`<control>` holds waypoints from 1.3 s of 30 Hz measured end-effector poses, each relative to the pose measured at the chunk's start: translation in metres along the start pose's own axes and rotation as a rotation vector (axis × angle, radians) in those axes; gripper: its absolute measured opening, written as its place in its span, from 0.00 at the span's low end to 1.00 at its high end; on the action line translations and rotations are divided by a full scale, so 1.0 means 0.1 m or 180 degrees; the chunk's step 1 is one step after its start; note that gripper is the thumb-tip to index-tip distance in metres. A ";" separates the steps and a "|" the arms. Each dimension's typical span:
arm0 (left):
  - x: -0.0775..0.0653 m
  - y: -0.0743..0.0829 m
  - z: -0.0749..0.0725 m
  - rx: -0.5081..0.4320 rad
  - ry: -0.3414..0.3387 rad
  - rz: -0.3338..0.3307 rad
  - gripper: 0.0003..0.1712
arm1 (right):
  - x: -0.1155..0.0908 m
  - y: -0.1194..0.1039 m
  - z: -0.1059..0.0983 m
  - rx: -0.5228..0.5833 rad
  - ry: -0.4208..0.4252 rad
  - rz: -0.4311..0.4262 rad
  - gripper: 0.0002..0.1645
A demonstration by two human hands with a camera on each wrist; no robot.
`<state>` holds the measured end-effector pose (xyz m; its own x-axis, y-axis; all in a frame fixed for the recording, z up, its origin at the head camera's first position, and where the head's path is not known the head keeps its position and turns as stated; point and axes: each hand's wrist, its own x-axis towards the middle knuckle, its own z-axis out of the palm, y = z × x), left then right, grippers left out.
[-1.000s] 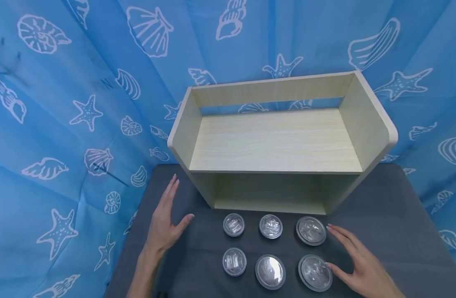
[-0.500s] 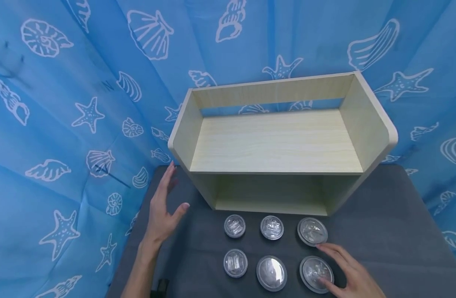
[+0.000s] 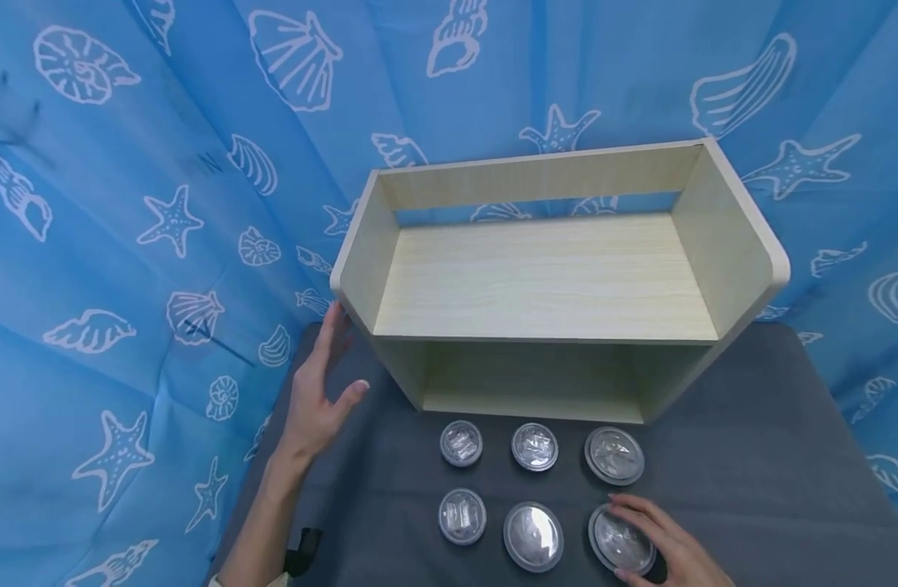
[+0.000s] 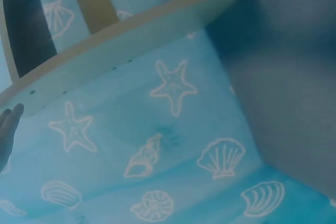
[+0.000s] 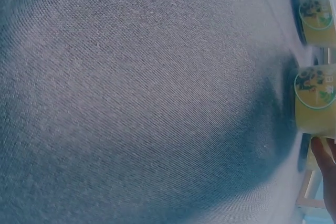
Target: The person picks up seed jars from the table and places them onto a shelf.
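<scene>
My left hand point(image 3: 313, 408) is raised beside the left side panel of a pale wooden shelf point(image 3: 552, 277), fingers extended and thumb spread. Whether its fingertips touch the panel cannot be told; the left wrist view catches only some fingers point(image 4: 10, 124) near the panel's edge. Over the front right lidded plastic cup point(image 3: 616, 538), my right hand point(image 3: 662, 542) spreads its fingers and thumb to opposite edges of the clear lid. A firm grip is not visible. In the right wrist view, a printed cup with yellowish contents point(image 5: 315, 108) stands close to a finger point(image 5: 324, 156).
Several other clear-lidded cups stand in two rows before the shelf, among them the back right cup point(image 3: 614, 455) and front middle cup point(image 3: 533, 536). Dark grey cloth point(image 3: 772, 456) covers the table. A blue curtain with seashell prints point(image 3: 170, 163) hangs behind and at the sides.
My right hand has moved left and toward the front, from beside the right-hand cups to over the front right one. My left hand has moved up closer to the shelf's left panel.
</scene>
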<state>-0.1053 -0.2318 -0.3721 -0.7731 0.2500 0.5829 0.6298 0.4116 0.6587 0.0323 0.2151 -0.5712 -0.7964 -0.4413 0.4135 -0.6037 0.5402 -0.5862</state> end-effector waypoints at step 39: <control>0.40 0.03 -0.03 -0.0169 0.0009 0.0016 0.52 | 0.35 -0.24 -0.27 -0.0034 -0.0124 0.0074 0.54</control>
<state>-0.1335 -0.2235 -0.3452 -0.7697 0.2494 0.5877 0.6369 0.3633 0.6799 0.0185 0.2061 -0.5236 -0.8085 -0.4559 0.3723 -0.5855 0.5583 -0.5878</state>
